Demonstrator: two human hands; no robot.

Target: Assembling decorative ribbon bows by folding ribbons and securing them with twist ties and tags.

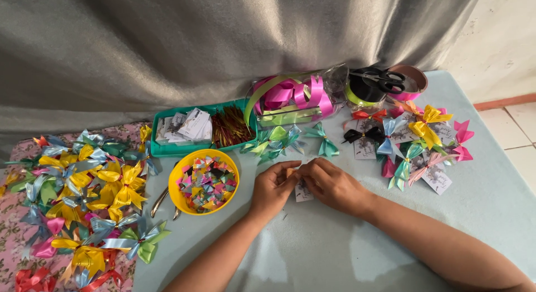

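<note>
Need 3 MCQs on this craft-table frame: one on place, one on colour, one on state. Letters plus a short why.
1. Where do the black scissors lie?
A. on the ribbon rolls at the back of the table
B. in the yellow bowl
C. under the left hand

2. What colour is the tray that holds the small cards?
A. red
B. green
C. white

3. What are both hands doing?
A. resting flat and apart
B. pinching one small card between them
C. lifting the yellow bowl

Answers:
1 A, the scissors sit on top of the rolls.
2 B, its rim is teal green.
3 B, left hand and right hand meet at a small card on the pale blue tablecloth, beside the yellow bowl.
</note>
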